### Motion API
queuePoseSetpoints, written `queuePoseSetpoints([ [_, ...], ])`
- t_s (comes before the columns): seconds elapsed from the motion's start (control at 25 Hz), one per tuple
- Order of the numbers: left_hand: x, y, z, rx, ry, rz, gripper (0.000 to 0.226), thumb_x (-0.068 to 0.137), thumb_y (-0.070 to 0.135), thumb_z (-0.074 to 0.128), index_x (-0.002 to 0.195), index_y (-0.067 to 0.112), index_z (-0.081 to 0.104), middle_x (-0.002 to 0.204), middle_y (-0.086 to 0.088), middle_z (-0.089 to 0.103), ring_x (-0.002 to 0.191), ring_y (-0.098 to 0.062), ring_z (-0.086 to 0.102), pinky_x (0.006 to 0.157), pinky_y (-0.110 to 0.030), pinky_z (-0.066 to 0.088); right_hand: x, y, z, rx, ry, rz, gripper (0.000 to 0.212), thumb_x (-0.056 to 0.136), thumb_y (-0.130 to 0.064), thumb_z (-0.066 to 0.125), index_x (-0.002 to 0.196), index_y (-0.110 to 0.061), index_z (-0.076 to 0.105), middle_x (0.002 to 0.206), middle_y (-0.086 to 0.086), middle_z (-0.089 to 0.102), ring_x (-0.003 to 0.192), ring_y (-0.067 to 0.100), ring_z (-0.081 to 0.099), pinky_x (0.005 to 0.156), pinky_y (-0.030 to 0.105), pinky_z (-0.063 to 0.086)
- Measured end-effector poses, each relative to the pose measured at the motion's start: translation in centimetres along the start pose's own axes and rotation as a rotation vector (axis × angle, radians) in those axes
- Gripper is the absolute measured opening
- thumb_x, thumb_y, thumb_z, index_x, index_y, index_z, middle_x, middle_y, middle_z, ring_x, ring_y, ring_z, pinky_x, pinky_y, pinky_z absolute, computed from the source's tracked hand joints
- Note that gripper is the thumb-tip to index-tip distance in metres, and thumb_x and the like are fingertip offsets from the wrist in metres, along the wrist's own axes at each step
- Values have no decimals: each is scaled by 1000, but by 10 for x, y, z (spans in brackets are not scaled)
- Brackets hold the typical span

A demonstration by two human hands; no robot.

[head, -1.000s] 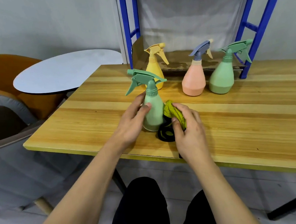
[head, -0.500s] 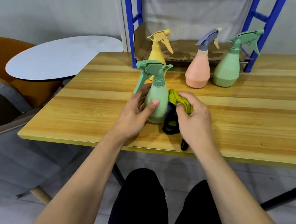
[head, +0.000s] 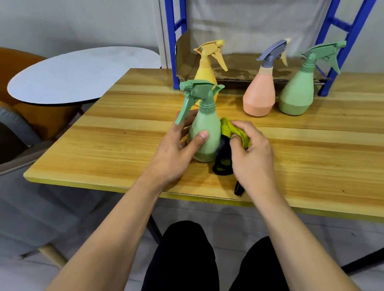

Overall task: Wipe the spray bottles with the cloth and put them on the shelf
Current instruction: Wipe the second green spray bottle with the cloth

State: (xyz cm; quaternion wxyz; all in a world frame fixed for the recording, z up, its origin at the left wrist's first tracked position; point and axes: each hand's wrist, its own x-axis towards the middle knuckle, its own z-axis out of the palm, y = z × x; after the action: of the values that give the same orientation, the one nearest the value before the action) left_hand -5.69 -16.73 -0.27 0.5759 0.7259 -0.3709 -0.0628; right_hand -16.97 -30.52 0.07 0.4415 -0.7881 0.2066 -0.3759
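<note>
wooden table [head: 329,154], left hand [head: 175,156] gripping green bottle [head: 205,134], right hand [head: 251,160] bunching, seemingly, yellow-green cloth [head: 228,127]

The right hand [head: 251,153] hid most of the cloth [head: 233,130]; the shelf [head: 176,35] was cut off at the top edge.

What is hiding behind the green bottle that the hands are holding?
Behind the near green bottle stands a yellow spray bottle. Its trigger and neck show, but its lower body is covered.
</note>
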Motion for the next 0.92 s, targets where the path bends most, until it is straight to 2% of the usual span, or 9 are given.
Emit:
queuePoseSetpoints([
  [0.2, 1, -1, 1, 3, 17, 11, 57, 98, 31, 64, 150, 15, 44, 142, 3, 59, 134, -11, 56, 110, -41, 51, 9, -29, 4, 82, 16, -153, 30, 97, -16, 60, 123, -27, 69, 121, -4, 66, 112, 3, 60, 98, 17, 45],
  [0.32, 1, 4, 0, 7, 38, -10, 58, 98, 38, 66, 149, 23, 44, 142, 8, 59, 133, -7, 56, 107, -41, 53, -10, -10, 7, -21, 29, -120, 32, 95, -11, 61, 124, -23, 68, 116, 3, 60, 105, 8, 57, 90, 8, 36],
  [0.4, 1, 8, 1, 4, 49, -30, 55, 98, 36, 68, 147, 26, 44, 138, 13, 60, 128, -1, 58, 105, -38, 55, -15, 2, 3, -108, -3, -52, 33, 95, -11, 61, 124, -25, 67, 116, 4, 58, 106, 18, 58, 85, 10, 31],
  [0.48, -1, 11, 6, 30, 96, -35, 53, 96, 37, 71, 142, 28, 47, 132, 14, 61, 123, -2, 61, 101, -40, 57, -14, 6, 0, -134, -27, -27, 35, 96, -13, 60, 127, -28, 65, 119, 3, 57, 109, 20, 58, 86, 12, 31],
  [0.6, -2, 15, 15, 265, 308, -48, 59, 85, 57, 74, 132, 34, 47, 126, 7, 58, 117, -15, 59, 94, -45, 57, -19, 5, 1, -91, -25, -58, 44, 95, -18, 62, 137, -32, 58, 125, -4, 56, 115, 10, 54, 92, 13, 32],
  [0.68, 2, 21, 20, 401, 354, -115, 69, 79, 66, 74, 135, 40, 45, 124, 2, 52, 119, -21, 54, 95, -45, 54, -20, 6, 1, -62, -26, -16, 53, 92, -23, 67, 141, -35, 49, 130, -6, 55, 118, 7, 50, 94, 19, 35],
  [0.76, 7, 26, 20, 450, 292, -183, 75, 78, 71, 71, 140, 41, 43, 127, 0, 47, 122, -22, 50, 97, -45, 53, -17, 8, -1, -55, -9, 35, 52, 90, -27, 70, 138, -33, 48, 129, -3, 56, 118, 14, 52, 91, 22, 36],
  [0.84, 8, 28, 11, 368, 198, -149, 69, 85, 70, 61, 143, 38, 41, 139, 2, 44, 129, -19, 50, 103, -46, 53, -16, 9, -2, -65, -29, 48, 47, 93, -29, 67, 136, -31, 49, 126, -1, 56, 115, 16, 53, 87, 23, 35],
  [0.92, 12, 29, -4, 147, 78, -91, 52, 103, 48, 51, 151, 35, 39, 151, 11, 45, 137, -6, 47, 114, -38, 46, -19, 10, 0, -67, -45, 31, 45, 95, -29, 65, 137, -29, 49, 126, -1, 56, 113, 14, 52, 86, 21, 34],
])
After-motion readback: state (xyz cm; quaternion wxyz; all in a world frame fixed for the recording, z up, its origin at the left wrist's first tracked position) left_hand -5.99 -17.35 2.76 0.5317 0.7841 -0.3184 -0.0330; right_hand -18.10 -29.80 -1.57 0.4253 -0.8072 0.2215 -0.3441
